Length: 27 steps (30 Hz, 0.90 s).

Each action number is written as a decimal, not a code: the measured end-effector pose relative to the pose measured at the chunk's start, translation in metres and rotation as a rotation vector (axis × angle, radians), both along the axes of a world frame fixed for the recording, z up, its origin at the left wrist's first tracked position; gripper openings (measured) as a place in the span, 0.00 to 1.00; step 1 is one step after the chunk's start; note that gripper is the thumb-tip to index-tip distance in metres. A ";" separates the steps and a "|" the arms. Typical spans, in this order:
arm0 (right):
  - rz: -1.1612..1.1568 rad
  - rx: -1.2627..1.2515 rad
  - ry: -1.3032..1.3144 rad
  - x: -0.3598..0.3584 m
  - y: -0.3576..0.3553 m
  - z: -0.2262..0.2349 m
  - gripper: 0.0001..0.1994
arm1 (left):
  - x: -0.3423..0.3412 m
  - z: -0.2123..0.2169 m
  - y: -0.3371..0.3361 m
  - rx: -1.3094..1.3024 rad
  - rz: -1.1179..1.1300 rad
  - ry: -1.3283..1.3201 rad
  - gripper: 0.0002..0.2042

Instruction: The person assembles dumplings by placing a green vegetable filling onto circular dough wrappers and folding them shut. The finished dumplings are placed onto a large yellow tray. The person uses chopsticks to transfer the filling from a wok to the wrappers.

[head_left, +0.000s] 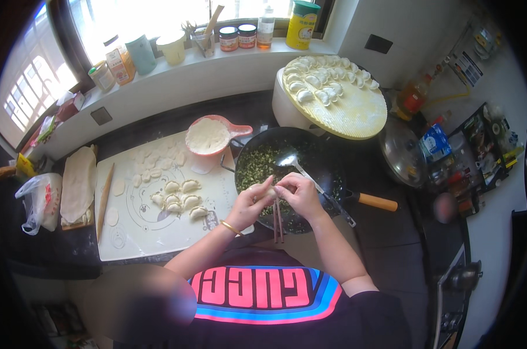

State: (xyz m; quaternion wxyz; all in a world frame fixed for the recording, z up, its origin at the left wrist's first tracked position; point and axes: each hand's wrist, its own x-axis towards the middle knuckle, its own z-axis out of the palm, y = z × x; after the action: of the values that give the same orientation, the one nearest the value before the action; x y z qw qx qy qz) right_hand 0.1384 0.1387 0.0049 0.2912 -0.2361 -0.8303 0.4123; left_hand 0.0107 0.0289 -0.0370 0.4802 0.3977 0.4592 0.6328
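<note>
Pinching together at the centre of the frame, the left hand [253,202] and the right hand [298,195] close their fingertips on a small pale dumpling [271,190], held just above the near rim of the black wok [324,168] of chopped green filling [258,166]. To seal it well, the person would likely do best to press the dough edges firmly from one end to the other, keeping filling out of the seam, though this is a judgement, since the dumpling itself is almost wholly covered by the fingers and its fold cannot be made out. A pair of chopsticks [278,221] hangs down below the right hand, seemingly tucked in its grip; how they are held is hidden. A metal ladle [289,160] rests in the wok, whose wooden handle [377,202] points to the right. Left of the hands, finished dumplings [179,198] and round wrappers [150,166] lie on the white mat [158,232], with a rolling pin [104,200] along its left side and a pink bowl of flour [208,135] at its upper right. At upper right of the frame a round yellow tray [350,110] carries more dumplings. Jars along the windowsill [217,58] are too small to tell apart, and the right edge of the table is cluttered and blurred.
</note>
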 end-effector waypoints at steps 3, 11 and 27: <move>-0.006 0.062 0.035 -0.003 -0.004 -0.001 0.03 | 0.004 0.001 0.002 0.067 0.018 0.182 0.23; -0.064 -0.004 0.043 0.001 -0.004 -0.001 0.03 | 0.001 0.004 0.003 -0.055 0.031 0.108 0.21; -0.021 0.095 -0.020 0.014 0.003 -0.005 0.03 | 0.021 -0.001 0.008 -0.046 -0.050 0.095 0.25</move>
State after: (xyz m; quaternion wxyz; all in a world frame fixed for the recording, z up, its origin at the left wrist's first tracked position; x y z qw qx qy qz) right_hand 0.1522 0.1421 -0.0001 0.2982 -0.2348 -0.8493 0.3668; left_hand 0.0319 0.0365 -0.0384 0.4824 0.4275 0.4858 0.5904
